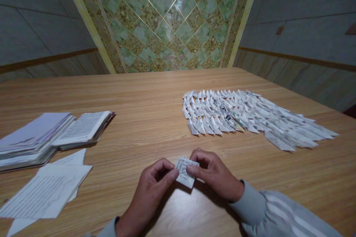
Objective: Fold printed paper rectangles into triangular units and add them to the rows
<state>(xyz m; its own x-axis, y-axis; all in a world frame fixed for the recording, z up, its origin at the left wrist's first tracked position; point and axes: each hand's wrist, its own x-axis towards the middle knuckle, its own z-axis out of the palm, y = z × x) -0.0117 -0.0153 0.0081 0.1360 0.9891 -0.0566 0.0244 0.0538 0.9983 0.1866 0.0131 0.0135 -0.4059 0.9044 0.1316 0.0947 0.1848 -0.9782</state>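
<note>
A small folded piece of printed paper [185, 171] is pinched between both my hands just above the wooden table [144, 92]. My left hand [151, 185] grips its left edge with thumb and fingers closed. My right hand [210, 172] holds the right edge the same way, fingers curled over the top. Beyond the hands, at the centre right, lie several rows of small folded paper pieces [239, 116] packed close together.
An open book with stacked pages [50, 133] lies at the left edge. Loose torn printed sheets [47, 189] rest in front of it. A tiled wall with a green diamond panel [167, 18] stands behind the table.
</note>
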